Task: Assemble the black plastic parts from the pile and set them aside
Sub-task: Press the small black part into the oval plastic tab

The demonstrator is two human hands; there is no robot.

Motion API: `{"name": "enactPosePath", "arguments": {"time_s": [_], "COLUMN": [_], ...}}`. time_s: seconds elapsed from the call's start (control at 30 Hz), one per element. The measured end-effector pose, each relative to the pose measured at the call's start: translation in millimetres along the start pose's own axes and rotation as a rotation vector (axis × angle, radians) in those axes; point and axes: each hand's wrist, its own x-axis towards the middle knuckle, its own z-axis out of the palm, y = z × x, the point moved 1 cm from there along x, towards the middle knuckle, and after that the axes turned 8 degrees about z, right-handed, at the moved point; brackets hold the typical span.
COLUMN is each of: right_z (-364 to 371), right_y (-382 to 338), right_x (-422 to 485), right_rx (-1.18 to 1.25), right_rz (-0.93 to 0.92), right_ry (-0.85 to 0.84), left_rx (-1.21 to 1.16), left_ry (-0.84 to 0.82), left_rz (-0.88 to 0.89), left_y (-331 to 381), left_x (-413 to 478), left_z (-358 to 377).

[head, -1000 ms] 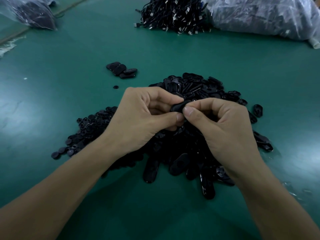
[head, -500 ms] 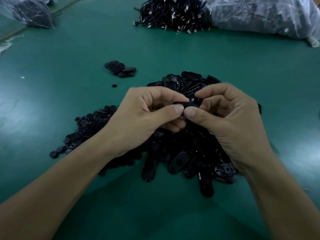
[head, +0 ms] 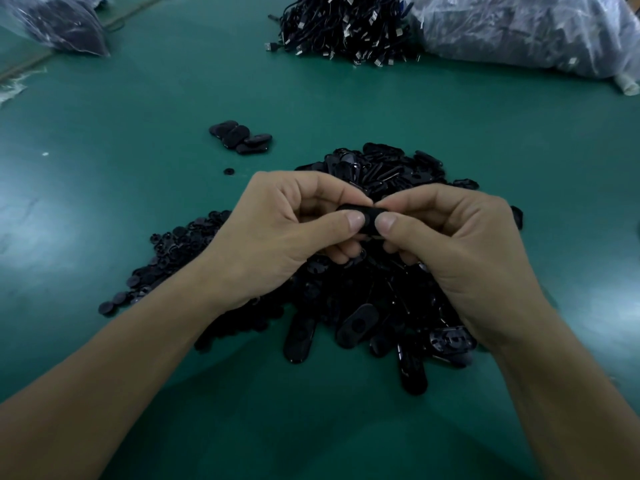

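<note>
Pinching one black part between them above the pile, left hand and right hand hold its two ends.

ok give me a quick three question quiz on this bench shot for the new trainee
1. True or false: the black part is pinched by both the left hand and the right hand.
2. Multiple choice: where does the small separate cluster of black pieces lie from the main pile? A) beyond it, to the left B) nearer the person, to the right C) on top of it
3. Fill in: the heap of cables at the far edge lies next to a clear plastic ____.

Key: 1 true; 2 A; 3 bag
</note>
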Motion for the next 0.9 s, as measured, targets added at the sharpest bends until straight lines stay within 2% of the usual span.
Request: {"name": "enactPosePath", "arguments": {"time_s": [0.63, 0.9], "right_z": [-3.6, -4.0], "right_y": [-2.4, -2.1], "right_x": [-0.8, -1.7], "right_rx": [-0.126, -0.189], "right_rz": [0.042, 0.032], "right_ry": [-0.031, 0.007], "left_rx": [0.120, 0.166], "left_ry": [-0.050, -0.048], "left_rz": [-0.010, 0.006], "left_y": [0.7, -4.1], "left_x": [-0.9, -1.6], "left_z": [0.8, 4.1]}}
